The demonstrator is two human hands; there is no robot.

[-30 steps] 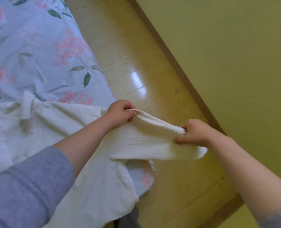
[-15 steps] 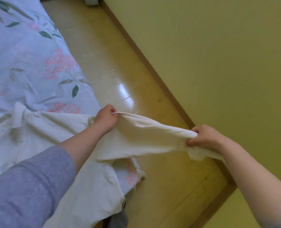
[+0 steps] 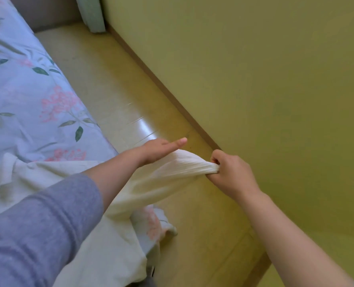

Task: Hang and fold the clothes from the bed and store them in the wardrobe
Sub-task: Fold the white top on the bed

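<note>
1. A cream shirt (image 3: pixel 37 176) lies spread on the bed (image 3: pixel 27 96). Its collar end lies further in on the bed, and one shirt sleeve (image 3: pixel 182 168) is stretched out past the bed's side edge, over the floor.
2. The right hand (image 3: pixel 230 172), clear of the bed's edge, has its fingers curled tightly round the bunched cuff end. It seems to be pulling the sleeve taut, away from the bed, to draw out creases.
3. The left hand (image 3: pixel 161 150) lies flat on top of the sleeve, nearer the bed, with its fingers straight and gripping nothing. It looks placed to smooth the cloth or to steady it against the pull.
4. This is probably sleeve-straightening ahead of a fold. The shirt is neither folded nor hung, and no wardrobe is in view.
5. The bed cover is pale blue with pink blossoms and green leaves. One corner of it droops off the bed beneath the sleeve.
6. A glossy wooden floor (image 3: pixel 114 90) runs alongside the bed. Beyond it stands a yellow-green wall (image 3: pixel 254 79) with a brown skirting board (image 3: pixel 167 92).
7. At the bed's far end there is a grey surface (image 3: pixel 47 13) and a hanging pale green fabric (image 3: pixel 93 15). What they are cannot be told.
</note>
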